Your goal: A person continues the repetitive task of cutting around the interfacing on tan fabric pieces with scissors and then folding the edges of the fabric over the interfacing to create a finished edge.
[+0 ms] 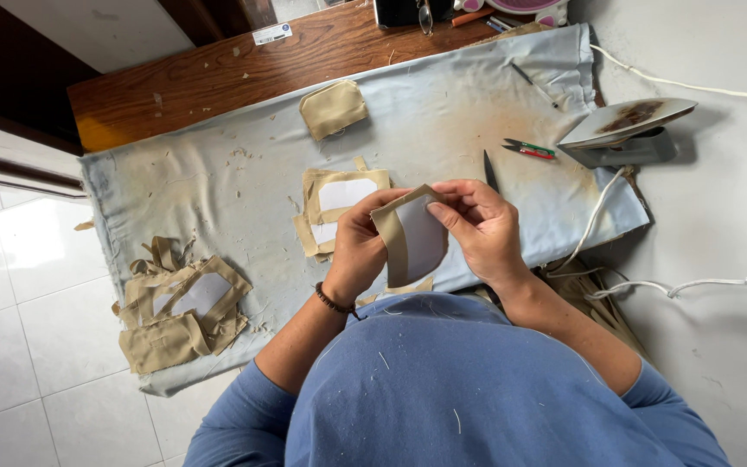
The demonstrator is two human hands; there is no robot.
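A: What are the hands doing?
B: Both pinch one tan fabric piece (pixel 408 238) with a white lining, held up near the person's chest. The left hand (pixel 358 246) grips its left edge, thumb on top. The right hand (pixel 477 225) nips the top right corner between thumb and fingertips.
A: And beneath them?
B: A pale blue cloth (pixel 218 173) spread over a wooden table (pixel 218 73), stained brown toward the right. Just beyond the hands lies a small stack of similar pieces (pixel 335 207).
A: Anything else?
B: A larger pile (pixel 179 307) at the near left, a folded tan pouch (pixel 333 108) farther off, and an iron (pixel 624 130) tipped up at the right, beside two pencils (pixel 529 150).
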